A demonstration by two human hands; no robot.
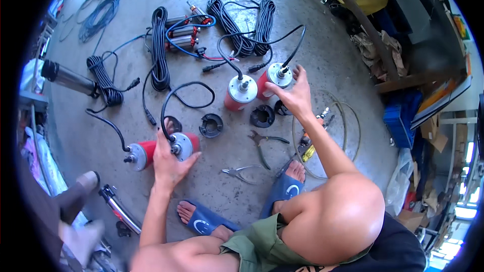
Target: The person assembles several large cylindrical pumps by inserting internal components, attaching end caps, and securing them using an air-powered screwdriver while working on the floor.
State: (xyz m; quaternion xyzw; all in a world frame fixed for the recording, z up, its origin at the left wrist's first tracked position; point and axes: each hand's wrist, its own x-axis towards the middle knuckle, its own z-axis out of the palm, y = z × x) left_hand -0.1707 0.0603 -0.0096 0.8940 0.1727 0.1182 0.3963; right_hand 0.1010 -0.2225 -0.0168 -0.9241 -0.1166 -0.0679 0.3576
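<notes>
My left hand (170, 163) is wrapped round a red cylindrical motor (190, 142) with a silver end cap, a shaft and a black cable. Its thumb lies along the near right side. Right beside it, another red motor (147, 152) lies tilted on the floor. Farther off, my right hand (295, 93) grips an upright red motor (262, 84), thumb on the near side and fingers round the right. A similar red motor (234, 99) stands just left of it. Between my hands are black ring-shaped parts (210, 125), (262, 116); others are partly hidden behind my hands.
Cutting pliers (262, 143) and smaller pliers (239, 173) lie near my sandals. A clear hose loop (358, 121) surrounds some tools. Coiled black cables (160, 50) and several rotors (182, 38) lie beyond. A steel cylinder (70, 78) is at left, near another person's leg (48, 216).
</notes>
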